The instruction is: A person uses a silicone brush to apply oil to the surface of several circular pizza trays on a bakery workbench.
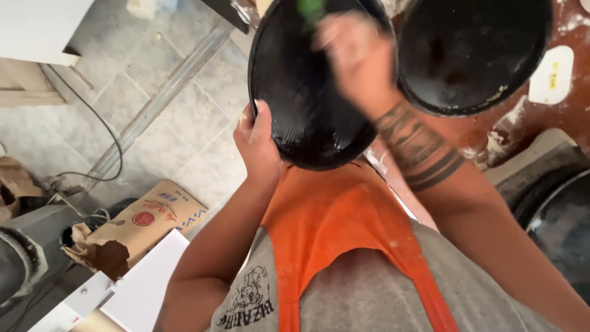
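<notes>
At the left, our left hand (261,144) clamps the near-left rim of the round black metal pan (307,86), thumb over the edge and fingers hidden behind it, holding the pan tilted up in the air above the grey tiled floor (178,117), in front of our orange apron (332,227). We judge the pan stiff and fairly heavy, and its wet-looking sheen suggests a slippery face, so the rim is the sound place for a grip. To the right, our right hand (353,55) is blurred against the pan's inner face, with something green (310,9) at its fingertips; we cannot tell how far its grip is closed. Further right, a second round black pan (473,52) lies on the flour-dusted reddish surface (553,123).
</notes>
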